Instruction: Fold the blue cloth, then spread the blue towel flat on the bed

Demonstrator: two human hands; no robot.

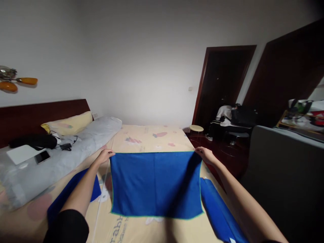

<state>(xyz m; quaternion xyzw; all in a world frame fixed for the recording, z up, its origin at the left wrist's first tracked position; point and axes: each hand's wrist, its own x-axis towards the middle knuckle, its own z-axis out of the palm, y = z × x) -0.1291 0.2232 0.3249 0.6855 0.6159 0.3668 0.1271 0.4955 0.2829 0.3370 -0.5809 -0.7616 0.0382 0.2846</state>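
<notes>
1. Fingers first: my left hand [105, 156] has its fingers pinched on the far left corner of the blue cloth [155, 184], and my right hand [206, 155] is pinched the same way on the far right corner. Both are closed on fabric, nothing loose.
2. Biggest thing in view is the bed [149, 135], with its cartoon-print sheet running away from me toward the wall.
3. The blue cloth lies flat on it, right between my arms. Its long axis runs left to right, and the near edge sits closer to me than my fingers. So the cloth lies toward me from both grips, with neither hand nearer.
4. More blue cloths: one under my left forearm [73, 189], one beside my right [220, 212].
5. Small stuff: a phone [42, 157] off left by the pillow [68, 124].
</notes>
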